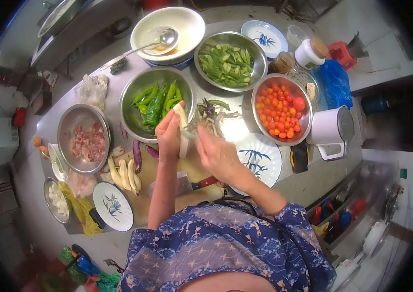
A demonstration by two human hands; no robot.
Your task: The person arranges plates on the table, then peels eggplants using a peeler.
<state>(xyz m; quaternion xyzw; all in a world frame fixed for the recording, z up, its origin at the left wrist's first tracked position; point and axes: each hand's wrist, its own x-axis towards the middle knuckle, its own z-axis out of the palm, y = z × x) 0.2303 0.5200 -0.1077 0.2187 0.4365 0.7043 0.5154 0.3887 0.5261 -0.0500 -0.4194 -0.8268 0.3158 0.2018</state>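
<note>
In the head view, your left hand (168, 135) is raised above the desk (296, 187), its fingers closed round a pale peeled vegetable (181, 117), which stands nearly upright at the near right edge of the pepper bowl (132, 121). Your right hand (215, 152) is just beside it, fingers bent and partly blurred; you cannot be told from this view whether they grip anything. Directly beyond that hand lies a loose heap of dark and pale peelings (212, 116). Below your hands, a knife (183, 184) with a red handle lies on the cutting board (154, 168), partly covered by your left forearm. To the left on the board, several pale peeled pieces (127, 175) lie together, with purple vegetables (137, 155) next to them. Further left, a steel bowl (69, 124) contains chopped meat (90, 142). Right of your hands, a blue-patterned plate (265, 168) lies partly under your right forearm; beyond it, a second steel bowl (306, 122) contains small red and orange tomatoes (278, 108).
</note>
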